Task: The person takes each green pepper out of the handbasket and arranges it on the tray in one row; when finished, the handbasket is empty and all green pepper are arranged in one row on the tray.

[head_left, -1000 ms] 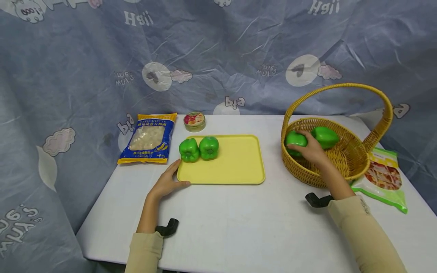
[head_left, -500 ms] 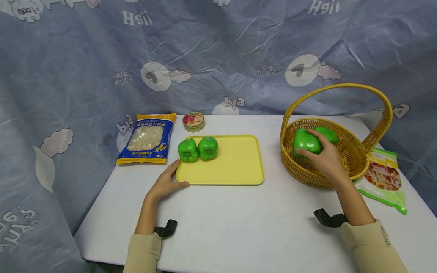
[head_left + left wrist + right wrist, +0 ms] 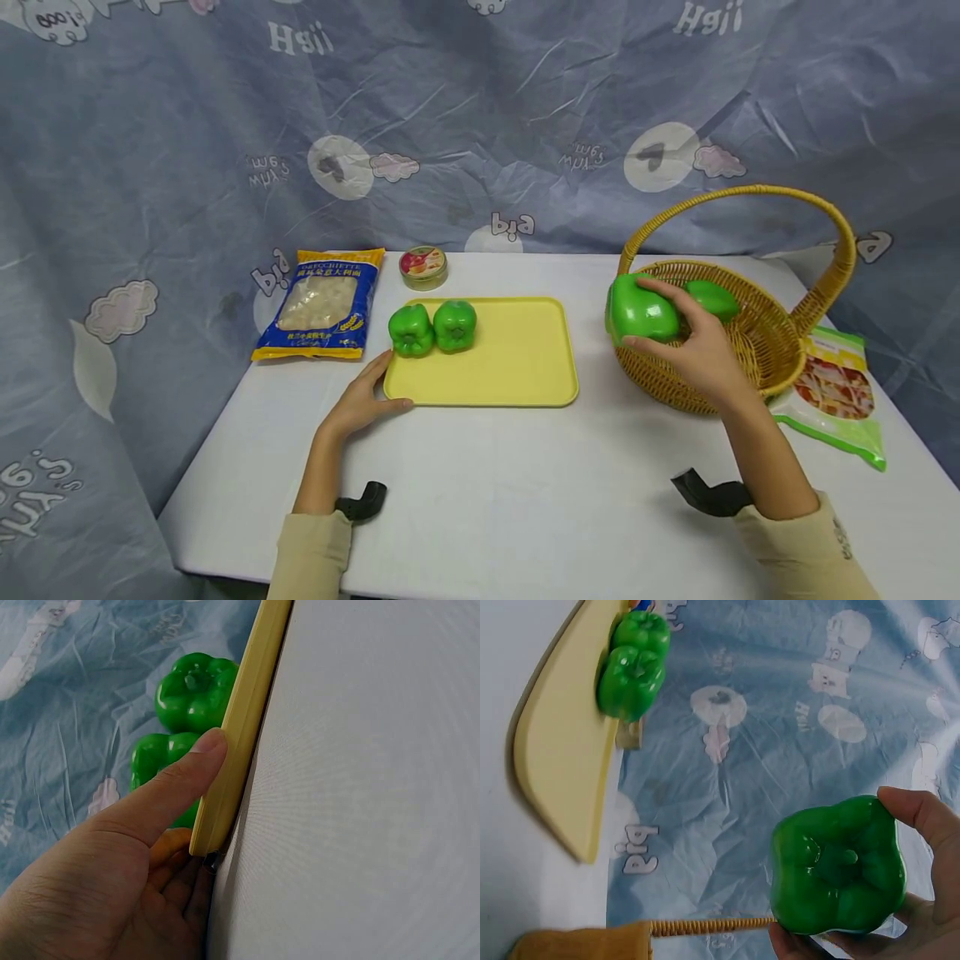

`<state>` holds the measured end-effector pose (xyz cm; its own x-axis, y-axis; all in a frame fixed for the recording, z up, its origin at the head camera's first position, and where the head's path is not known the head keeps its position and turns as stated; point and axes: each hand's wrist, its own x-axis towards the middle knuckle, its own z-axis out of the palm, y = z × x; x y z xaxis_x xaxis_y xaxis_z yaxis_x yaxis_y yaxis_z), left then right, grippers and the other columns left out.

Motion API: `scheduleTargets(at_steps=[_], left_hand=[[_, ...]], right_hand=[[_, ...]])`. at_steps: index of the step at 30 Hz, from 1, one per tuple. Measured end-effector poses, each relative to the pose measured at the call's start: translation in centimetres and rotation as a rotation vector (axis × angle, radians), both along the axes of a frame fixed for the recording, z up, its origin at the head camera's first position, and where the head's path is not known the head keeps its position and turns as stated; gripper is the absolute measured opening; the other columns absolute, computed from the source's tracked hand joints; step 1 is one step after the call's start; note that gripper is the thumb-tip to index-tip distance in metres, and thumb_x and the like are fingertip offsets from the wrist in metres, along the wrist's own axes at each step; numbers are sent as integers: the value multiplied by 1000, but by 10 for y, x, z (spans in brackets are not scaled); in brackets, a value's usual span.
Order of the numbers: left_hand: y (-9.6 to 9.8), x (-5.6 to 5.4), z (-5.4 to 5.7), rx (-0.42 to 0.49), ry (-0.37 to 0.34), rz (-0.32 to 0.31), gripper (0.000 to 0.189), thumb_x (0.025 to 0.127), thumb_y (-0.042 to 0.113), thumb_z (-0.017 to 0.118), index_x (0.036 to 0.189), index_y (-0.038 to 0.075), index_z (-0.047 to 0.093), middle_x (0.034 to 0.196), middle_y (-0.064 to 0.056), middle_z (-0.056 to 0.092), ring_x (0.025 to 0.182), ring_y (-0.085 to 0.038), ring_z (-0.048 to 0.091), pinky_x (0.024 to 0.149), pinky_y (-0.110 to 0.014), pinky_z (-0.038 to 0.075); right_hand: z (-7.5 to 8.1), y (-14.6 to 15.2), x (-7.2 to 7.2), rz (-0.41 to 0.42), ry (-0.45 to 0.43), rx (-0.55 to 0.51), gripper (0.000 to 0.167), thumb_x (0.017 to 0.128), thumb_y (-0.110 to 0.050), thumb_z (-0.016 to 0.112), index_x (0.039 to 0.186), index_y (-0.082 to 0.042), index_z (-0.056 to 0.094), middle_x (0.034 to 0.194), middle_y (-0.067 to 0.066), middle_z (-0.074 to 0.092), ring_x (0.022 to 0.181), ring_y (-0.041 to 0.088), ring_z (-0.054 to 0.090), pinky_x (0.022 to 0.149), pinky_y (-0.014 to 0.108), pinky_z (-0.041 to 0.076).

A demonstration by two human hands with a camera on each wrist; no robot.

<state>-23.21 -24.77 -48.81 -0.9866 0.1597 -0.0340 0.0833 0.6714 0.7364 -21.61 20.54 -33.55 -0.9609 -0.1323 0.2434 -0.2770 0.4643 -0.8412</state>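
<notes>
My right hand [image 3: 701, 354] grips a green bell pepper [image 3: 643, 310] between thumb and fingers, over the left rim of the wicker basket [image 3: 660, 379]. In the right wrist view the stem end of this held pepper [image 3: 840, 862] faces the camera. Another green pepper [image 3: 711, 300] lies inside the basket. At the near left corner of the yellow tray [image 3: 510, 367], my left hand [image 3: 362, 406] holds the edge, thumb along the front and fingers along the left side. Two green bell peppers, a left one [image 3: 411, 331] and a right one [image 3: 454, 326], sit side by side on the tray's left part.
A blue and yellow pasta bag [image 3: 318, 304] lies at the back left, beside a small round tin [image 3: 423, 268]. The basket's tall arched handle [image 3: 750, 192] rises above it. Partly behind the basket, a green and white food packet [image 3: 840, 396] lies on the right.
My right hand has lifted the pepper from inside the basket and brought it left to the basket's rim. My left hand stays at the tray corner.
</notes>
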Motion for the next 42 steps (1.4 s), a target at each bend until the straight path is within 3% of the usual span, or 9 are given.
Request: scheduleTargets(at_steps=[5, 11, 17, 24, 33, 42], left_hand=[[0, 0, 0, 0, 3, 2, 101, 73, 43, 76, 148, 10, 17, 152, -8, 17, 138, -29, 12, 110, -49, 14], [0, 0, 0, -7, -4, 2, 102, 72, 44, 76, 148, 11, 17, 152, -8, 17, 138, -29, 12, 110, -50, 14], [-2, 0, 1, -14, -5, 4, 103, 72, 46, 76, 149, 12, 17, 152, -8, 17, 138, -29, 12, 110, -49, 15], [-1, 0, 2, -7, -4, 4, 102, 71, 45, 77, 149, 12, 17, 152, -7, 17, 138, -28, 13, 110, -49, 15], [0, 1, 3, -2, -8, 8, 104, 71, 46, 77, 149, 13, 17, 152, -6, 17, 138, -27, 13, 110, -48, 14], [0, 0, 2, 9, 1, 5, 104, 70, 45, 77, 149, 14, 18, 152, -6, 18, 138, -27, 13, 110, -48, 14]], right_hand=[[0, -25, -12, 54, 7, -71, 72, 79, -19, 75, 140, -26, 39, 141, 9, 32, 120, 34, 37, 88, 54, 41], [-14, -59, -38, 95, -19, -148, 71, 77, -20, 76, 139, -24, 42, 139, 11, 34, 117, 34, 40, 86, 49, 44], [-35, -90, -68, 57, -84, -164, 70, 75, -26, 78, 137, -27, 44, 139, 11, 36, 114, 34, 41, 86, 49, 45], [-68, -115, -94, 3, -199, -84, 70, 76, -31, 76, 137, -32, 42, 138, 10, 39, 118, 32, 44, 90, 47, 44], [-103, -135, -105, 15, -243, 37, 69, 77, -30, 75, 137, -26, 42, 136, 11, 41, 118, 33, 43, 93, 49, 40], [-114, -151, -112, 35, -222, 59, 74, 80, -37, 71, 143, -22, 34, 135, 14, 42, 118, 33, 43, 93, 49, 40]])
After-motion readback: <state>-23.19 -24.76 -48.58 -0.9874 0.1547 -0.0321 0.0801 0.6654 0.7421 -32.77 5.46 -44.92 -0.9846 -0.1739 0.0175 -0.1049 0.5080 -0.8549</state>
